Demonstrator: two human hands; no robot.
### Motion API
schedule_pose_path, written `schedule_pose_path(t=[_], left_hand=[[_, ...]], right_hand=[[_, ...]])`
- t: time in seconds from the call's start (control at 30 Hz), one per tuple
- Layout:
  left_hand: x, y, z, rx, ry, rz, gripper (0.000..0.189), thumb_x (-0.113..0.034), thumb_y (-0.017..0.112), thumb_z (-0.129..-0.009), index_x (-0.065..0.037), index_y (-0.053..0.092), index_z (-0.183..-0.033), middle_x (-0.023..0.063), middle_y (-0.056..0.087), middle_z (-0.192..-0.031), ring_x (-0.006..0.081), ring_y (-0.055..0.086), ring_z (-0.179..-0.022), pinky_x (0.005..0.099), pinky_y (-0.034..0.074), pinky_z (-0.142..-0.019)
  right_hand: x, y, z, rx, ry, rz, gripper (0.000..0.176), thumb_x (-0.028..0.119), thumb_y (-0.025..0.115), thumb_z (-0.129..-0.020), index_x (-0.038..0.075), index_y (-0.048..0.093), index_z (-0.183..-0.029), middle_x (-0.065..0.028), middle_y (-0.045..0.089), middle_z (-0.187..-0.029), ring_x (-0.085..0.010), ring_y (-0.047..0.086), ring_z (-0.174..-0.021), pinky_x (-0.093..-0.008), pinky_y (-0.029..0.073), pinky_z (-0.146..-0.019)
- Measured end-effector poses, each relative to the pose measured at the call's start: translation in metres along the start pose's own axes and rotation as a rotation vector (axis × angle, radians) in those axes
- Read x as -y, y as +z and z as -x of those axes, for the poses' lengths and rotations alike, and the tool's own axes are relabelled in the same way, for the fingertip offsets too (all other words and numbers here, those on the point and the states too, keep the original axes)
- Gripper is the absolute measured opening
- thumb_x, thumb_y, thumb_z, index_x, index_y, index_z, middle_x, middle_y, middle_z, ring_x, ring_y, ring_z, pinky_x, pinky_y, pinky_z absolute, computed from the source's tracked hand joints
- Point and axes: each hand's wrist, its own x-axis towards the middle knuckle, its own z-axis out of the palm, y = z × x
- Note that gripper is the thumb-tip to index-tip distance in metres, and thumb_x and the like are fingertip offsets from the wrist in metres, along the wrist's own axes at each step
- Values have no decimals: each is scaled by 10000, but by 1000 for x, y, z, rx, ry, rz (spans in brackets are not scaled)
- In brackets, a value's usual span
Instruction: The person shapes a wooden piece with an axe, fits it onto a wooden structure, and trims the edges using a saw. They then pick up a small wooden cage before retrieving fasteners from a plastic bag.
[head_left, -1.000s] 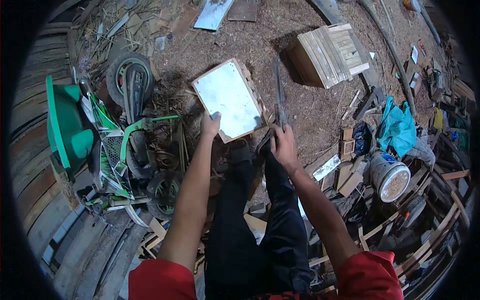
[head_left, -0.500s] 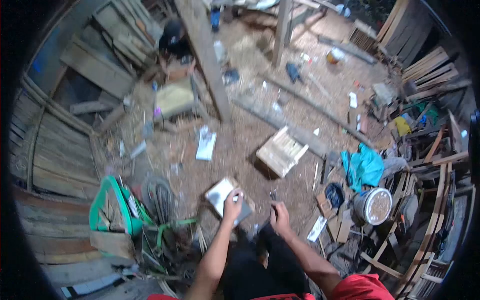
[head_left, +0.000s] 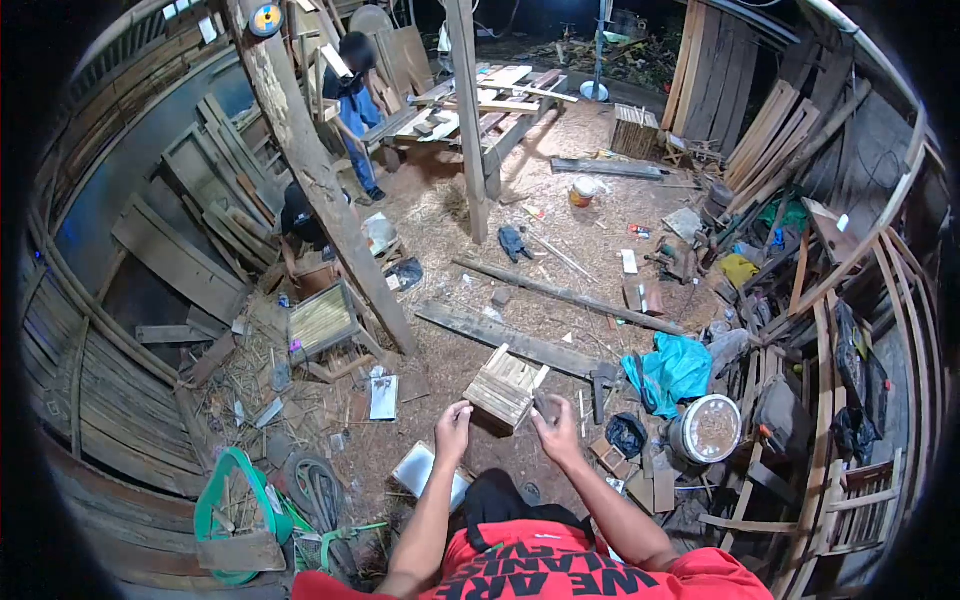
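Head view: Slatted wooden crate (head_left: 503, 388), one, set on the dirt ground (head_left: 388, 440) beyond the hands; could be knocked by a careless step. White-faced panel (head_left: 430, 474), one, laid nearer the body; could be cracked if trodden on. Left hand (head_left: 453, 433), fingers curled; whether anything is pinched cannot be told. Right hand (head_left: 560, 437), fingers closed on a dark object (head_left: 543, 404), apparently a tool; could be dropped through a loosened grip.
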Motion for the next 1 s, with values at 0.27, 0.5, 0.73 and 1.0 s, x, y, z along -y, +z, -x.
schedule_pose_path(t=[0.27, 0.5, 0.73, 1.0], left_hand=[[-60, 54, -37, 106, 130, 29, 264, -186, 581, -998, 27, 652, -1137, 103, 709, -1041, 156, 664, -969, 300, 508, -887], [-72, 85, -72, 188, 194, 24, 209, -157, 593, -997, 8, 677, -1095, 55, 709, -1002, 116, 645, -939, 269, 503, -854], [-49, 84, -136, 348, 118, -39, 216, -162, 596, -997, 10, 679, -1097, 45, 711, -1000, 121, 645, -946, 270, 493, -871], [62, 84, -236, 776, 84, -514, 293, -262, 632, -955, -19, 691, -1107, 198, 717, -1008, 299, 693, -974, 374, 517, -874]], right_hand=[[-50, -18, -37, -122, -77, -77, 535, 232, 651, -949, -19, 437, -1371, -42, 595, -733, -137, 554, -603, -298, 468, -579], [-44, -50, -73, 119, 603, -512, 114, 123, 602, -938, 35, 599, -865, 15, 513, -639, -96, 462, -537, -268, 365, -491], [-48, -14, -101, -73, 548, -419, 208, 208, 630, -960, 38, 611, -842, -24, 599, -667, -127, 562, -580, -290, 447, -572], [-139, 77, -97, -445, 817, -195, 300, 283, 650, -956, -14, 690, -940, -48, 651, -683, -126, 590, -597, -318, 459, -554]])
